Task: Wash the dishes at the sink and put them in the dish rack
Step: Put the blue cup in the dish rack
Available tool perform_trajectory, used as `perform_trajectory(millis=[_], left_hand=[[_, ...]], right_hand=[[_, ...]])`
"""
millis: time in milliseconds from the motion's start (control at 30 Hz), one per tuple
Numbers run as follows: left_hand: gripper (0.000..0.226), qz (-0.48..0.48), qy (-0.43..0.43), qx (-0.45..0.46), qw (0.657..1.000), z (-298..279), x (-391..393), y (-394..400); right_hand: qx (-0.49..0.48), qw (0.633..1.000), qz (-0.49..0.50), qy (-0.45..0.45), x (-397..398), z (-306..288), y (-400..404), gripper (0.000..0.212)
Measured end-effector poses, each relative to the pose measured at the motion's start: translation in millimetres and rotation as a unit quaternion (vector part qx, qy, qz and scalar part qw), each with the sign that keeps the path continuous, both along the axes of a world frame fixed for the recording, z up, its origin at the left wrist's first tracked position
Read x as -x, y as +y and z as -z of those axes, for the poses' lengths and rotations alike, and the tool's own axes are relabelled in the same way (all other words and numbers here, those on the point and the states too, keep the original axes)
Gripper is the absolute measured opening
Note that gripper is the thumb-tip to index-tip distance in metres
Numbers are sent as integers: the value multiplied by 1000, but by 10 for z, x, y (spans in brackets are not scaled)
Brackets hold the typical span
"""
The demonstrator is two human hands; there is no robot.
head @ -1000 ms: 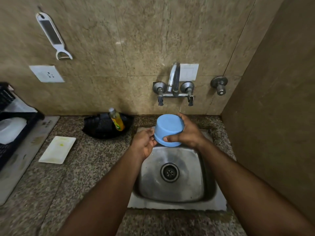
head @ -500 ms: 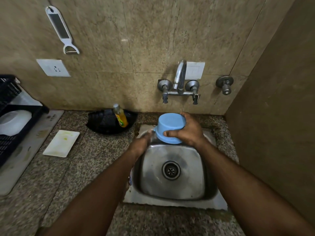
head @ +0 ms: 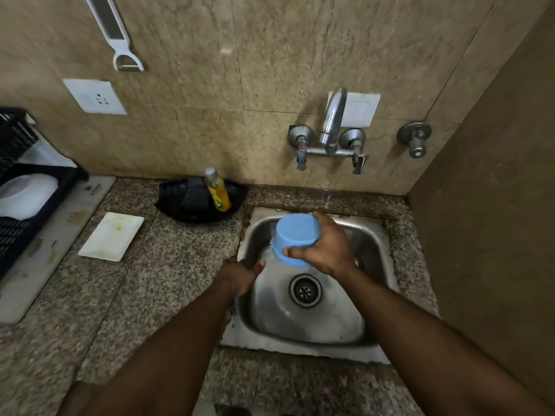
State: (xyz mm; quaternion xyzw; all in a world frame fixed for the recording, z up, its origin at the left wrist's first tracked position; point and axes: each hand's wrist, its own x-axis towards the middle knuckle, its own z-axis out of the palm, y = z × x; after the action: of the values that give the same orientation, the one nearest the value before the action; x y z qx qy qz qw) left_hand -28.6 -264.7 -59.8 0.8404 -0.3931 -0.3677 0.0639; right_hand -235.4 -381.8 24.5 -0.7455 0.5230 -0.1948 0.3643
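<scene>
1 blue bowl (head: 295, 240) (upside down) gripped by right hand (head: 326, 247) over sink (head: 372, 235); left hand (head: 240, 273) loose

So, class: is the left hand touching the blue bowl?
Apart. The head view shows steel sink wall between the left hand and the blue bowl, which only the right hand grips.

A speckled granite counter (head: 144, 295) runs along the tiled wall, with a steel sink (head: 315, 328) set into it at about 3 o'clock. At 12 o'clock, against the wall, a black tray (head: 186, 202) holds a yellow bottle (head: 218, 195) leaning upright. At 10 o'clock lies a white rectangular plate (head: 111, 236), smeared green. At 9 o'clock a pale board (head: 45, 253) rests on the counter under a black dish rack (head: 27, 223), which holds a white bowl (head: 25, 195).
</scene>
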Motion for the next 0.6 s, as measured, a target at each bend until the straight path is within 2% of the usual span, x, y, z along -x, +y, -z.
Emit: perform_trajectory(millis=[33,133,167,233,300,367,433,500,567,600], left_hand=[[114,15,-5,-13,1000,-32,1,-1],[85,-45,21,-6,999,-20,-22,45],[81,-52,28,3,998,-42,-30,48],[84,-41,13,9,999,43,-77,72],[94,20,-35,2,999,135,-131,76],[86,51,-36,1,998,52,-91,112],[66,47,-20,29,998,-106,-59,163],[50,16,-18,76,997,-140,-116,248],[44,-10,0,92,996,-139,-208,393],[43,-19,20,104,994,-102,-238,443]], right_hand=[[6,1000,6,-3,-8,29,11,110],[0,1000,12,5,-35,73,29,111],[1,1000,10,13,-34,82,38,113],[3,1000,12,16,-41,108,58,111],[-18,999,21,19,-61,140,66,106],[-48,998,25,32,-106,167,90,108],[-99,994,35,7,-155,219,121,108],[-183,979,60,-60,-212,263,116,105],[-283,951,81,-95,-327,237,132,100],[-319,939,72,-104,-347,208,150,91]])
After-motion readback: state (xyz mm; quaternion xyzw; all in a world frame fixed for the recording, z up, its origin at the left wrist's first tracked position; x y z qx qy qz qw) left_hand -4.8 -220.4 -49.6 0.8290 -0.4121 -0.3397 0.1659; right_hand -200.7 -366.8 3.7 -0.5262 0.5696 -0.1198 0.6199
